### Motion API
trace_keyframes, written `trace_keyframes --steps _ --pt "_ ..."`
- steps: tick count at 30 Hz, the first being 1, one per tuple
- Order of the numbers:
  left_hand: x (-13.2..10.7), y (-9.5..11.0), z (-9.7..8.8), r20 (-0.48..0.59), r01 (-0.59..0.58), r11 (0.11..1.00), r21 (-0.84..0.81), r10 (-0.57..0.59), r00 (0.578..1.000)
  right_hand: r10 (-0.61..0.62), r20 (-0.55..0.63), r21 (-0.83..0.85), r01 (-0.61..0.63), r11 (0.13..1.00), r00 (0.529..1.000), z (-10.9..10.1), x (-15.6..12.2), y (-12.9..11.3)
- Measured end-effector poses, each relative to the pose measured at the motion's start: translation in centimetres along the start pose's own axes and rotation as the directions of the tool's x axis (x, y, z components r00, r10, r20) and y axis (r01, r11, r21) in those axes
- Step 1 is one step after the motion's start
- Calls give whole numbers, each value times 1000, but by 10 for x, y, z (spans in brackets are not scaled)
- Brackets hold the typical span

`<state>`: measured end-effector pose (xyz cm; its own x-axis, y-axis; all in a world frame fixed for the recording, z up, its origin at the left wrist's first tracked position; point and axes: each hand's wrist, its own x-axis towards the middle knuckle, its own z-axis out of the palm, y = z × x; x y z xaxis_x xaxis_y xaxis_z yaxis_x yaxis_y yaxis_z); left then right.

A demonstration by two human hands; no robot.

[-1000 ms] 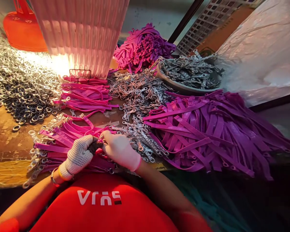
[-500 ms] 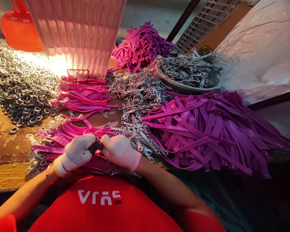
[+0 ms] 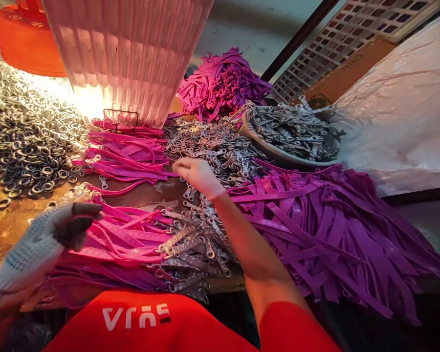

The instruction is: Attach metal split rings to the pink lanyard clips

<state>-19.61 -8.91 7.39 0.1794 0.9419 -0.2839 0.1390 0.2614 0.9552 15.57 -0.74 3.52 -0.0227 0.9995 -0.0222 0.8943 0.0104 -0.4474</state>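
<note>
My left hand (image 3: 40, 244), in a white dotted glove with dark fingertips, hovers at the lower left over a pile of pink straps with metal ends (image 3: 117, 239); its fingers are curled and I see nothing in them. My right hand (image 3: 198, 175), in a thin pale glove, reaches forward to the heap of metal clasps (image 3: 216, 146) in the middle of the table, fingers bent down onto them. What they pinch, if anything, is hidden.
A mound of metal rings (image 3: 25, 142) lies at the left. A ribbed lamp shade (image 3: 128, 54) stands behind. A bowl of clasps (image 3: 293, 132) sits at the back right, purple straps (image 3: 326, 230) spread at the right, more (image 3: 223, 83) behind. Finished pink straps (image 3: 128, 151) lie by the lamp.
The hands were together near my body over the pink straps. They have parted: the right reached forward to the clasp heap, the left swung out to the lower left.
</note>
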Motion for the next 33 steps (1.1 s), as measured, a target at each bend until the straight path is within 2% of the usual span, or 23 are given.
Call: trace_keyframes --steps 2,5,7,10,12,14,17,19,20,24,26,30,33 --pt "11 -4 26 51 153 944 -291 -144 988 80 -38 -79 -83 993 996 19 52 8" --pt "34 -13 51 204 378 680 -629 -325 924 147 10 -164 -144 976 989 48 101 13" --pt "44 -19 59 202 368 526 -767 -347 916 174 76 -210 -155 965 982 61 113 18" --pt "47 -26 68 147 294 401 -868 -357 922 173 159 -260 -128 957 972 64 112 27" --pt "44 -29 73 191 324 334 -885 -374 908 156 176 -279 -102 955 972 59 104 33" --pt "40 -31 76 235 347 284 -894 -364 901 138 161 -288 -87 954 977 53 92 35" --pt "32 -36 77 249 328 230 -916 -314 916 124 112 -304 -85 949 986 47 74 32" --pt "27 -40 74 266 331 232 -915 -271 925 128 70 -334 -98 938 989 47 65 28" --pt "24 -42 72 273 338 263 -904 -253 928 134 51 -352 -108 930 990 48 62 25" --pt "13 -49 66 235 289 497 -818 -170 957 152 25 -396 -130 909 988 51 62 16" --pt "8 -51 64 210 248 558 -792 -133 969 158 37 -395 -130 909 987 48 63 16" --pt "2 -53 59 193 226 634 -740 -122 974 213 -34 -413 -208 887 976 28 46 30" --pt "3 -50 58 197 260 620 -740 -169 966 258 -36 -430 -248 868 966 11 10 47"
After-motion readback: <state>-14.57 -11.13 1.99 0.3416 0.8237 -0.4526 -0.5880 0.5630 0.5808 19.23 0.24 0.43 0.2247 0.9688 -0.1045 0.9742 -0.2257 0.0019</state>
